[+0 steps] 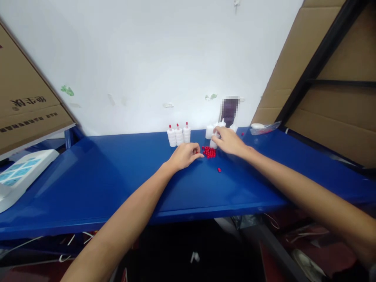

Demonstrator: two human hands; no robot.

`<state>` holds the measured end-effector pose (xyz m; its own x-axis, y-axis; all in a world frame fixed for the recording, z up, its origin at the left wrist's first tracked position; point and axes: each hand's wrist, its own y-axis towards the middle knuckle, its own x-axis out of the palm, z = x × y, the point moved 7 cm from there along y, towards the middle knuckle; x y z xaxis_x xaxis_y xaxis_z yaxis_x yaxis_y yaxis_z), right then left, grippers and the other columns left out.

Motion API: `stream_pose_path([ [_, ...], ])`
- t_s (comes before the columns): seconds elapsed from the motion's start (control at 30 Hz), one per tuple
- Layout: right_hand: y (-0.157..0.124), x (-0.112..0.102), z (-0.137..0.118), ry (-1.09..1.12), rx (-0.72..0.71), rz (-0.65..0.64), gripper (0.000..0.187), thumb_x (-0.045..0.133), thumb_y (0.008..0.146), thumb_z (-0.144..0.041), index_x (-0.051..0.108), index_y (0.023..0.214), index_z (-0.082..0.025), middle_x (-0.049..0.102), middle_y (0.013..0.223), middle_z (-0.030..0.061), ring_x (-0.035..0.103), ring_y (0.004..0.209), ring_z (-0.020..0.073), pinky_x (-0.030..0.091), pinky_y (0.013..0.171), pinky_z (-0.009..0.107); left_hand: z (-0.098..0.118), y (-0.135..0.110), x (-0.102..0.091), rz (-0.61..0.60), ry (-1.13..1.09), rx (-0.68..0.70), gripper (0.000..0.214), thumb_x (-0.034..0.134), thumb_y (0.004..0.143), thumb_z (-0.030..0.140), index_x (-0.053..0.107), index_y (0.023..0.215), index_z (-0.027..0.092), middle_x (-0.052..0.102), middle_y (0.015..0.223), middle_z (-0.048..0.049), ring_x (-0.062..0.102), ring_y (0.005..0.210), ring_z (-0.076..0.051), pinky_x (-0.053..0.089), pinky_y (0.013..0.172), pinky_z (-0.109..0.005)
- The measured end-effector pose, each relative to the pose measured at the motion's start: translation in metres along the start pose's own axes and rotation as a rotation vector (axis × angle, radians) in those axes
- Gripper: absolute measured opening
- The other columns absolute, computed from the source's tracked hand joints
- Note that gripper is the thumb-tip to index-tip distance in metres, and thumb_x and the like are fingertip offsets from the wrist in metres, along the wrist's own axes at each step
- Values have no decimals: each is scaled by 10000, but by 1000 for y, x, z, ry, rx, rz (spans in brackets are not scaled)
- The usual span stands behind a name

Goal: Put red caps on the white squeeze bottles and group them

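Observation:
My left hand [185,155] is curled over the table beside a pile of small red caps [210,152], and a bit of red shows between its thumb and fingers. A white squeeze bottle [213,143] stands behind the pile, with the fingers of my right hand [227,140] closed round its upper part; its top is hidden. Left of it, three white bottles with red-tipped nozzles [179,137] stand in a row near the wall. More white bottles [209,131] without red tips are partly covered by my right hand. One red cap [219,170] lies apart, nearer the front edge.
The blue table [123,176] meets a white wall [141,70]. A clear plastic bag [266,128] lies at the back right, and a dark pixelated item [229,111] leans behind the bottles. At left are a white device [32,168] and a cardboard box [26,94].

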<state>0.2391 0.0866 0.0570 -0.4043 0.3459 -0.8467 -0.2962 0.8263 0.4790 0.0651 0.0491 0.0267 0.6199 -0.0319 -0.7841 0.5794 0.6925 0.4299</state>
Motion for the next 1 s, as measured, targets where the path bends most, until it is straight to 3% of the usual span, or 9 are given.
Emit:
stream_pose_path([
  [0.17,-17,-9,18,40,77,-20,223,509,906,-368,604,996,-187,688,850,96,622,769,259,436,700,354,7,1,1,0,20,30,237,670,931,381,667,868,153,682,800,-29,597,701,-140,427,664,-255],
  [0.3,-19,-1,31,319,157,33,259,624,833,-401,589,1005,-211,713,998,83,652,857,253,490,793,384,6,0,1,-5,20,9,291,658,934,421,679,834,149,664,731,-24,575,651,-133,404,626,-253],
  [0.4,-17,12,31,569,126,19,308,678,787,-408,598,1011,-212,717,1016,62,662,886,240,516,826,391,6,0,1,-2,11,14,291,657,934,416,690,834,145,674,739,-30,586,653,-135,423,629,-256],
  [0.47,-18,17,29,612,88,17,301,681,783,-397,629,1009,-205,720,1030,57,664,940,246,509,882,408,6,0,0,8,1,28,248,658,934,385,708,885,147,704,806,-46,622,702,-146,466,671,-267],
  [0.57,-22,16,27,545,59,39,251,642,809,-348,673,1010,-202,724,1096,63,652,1052,267,463,985,441,7,0,0,35,24,56,156,627,939,263,719,1005,156,737,951,-73,671,824,-169,526,777,-303],
  [0.7,-28,3,15,417,-25,89,259,573,843,-277,681,1067,-208,718,1161,76,646,1109,277,447,1020,443,14,-1,-5,121,62,89,219,521,960,151,712,1066,169,744,1041,-77,683,918,-180,549,847,-332],
  [0.83,-36,-10,-11,291,-163,75,276,551,843,-222,678,1088,-221,718,1134,68,652,1067,265,469,975,406,31,-3,-10,208,27,140,204,520,983,182,694,1090,175,749,1044,-63,688,914,-166,556,838,-318],
  [1.0,-45,-17,-36,177,-224,54,264,528,865,-240,670,1081,-186,664,1118,96,647,960,250,482,858,371,50,-5,-9,251,21,200,177,550,971,172,662,1108,170,748,994,-49,675,818,-146,549,743,-287],
])
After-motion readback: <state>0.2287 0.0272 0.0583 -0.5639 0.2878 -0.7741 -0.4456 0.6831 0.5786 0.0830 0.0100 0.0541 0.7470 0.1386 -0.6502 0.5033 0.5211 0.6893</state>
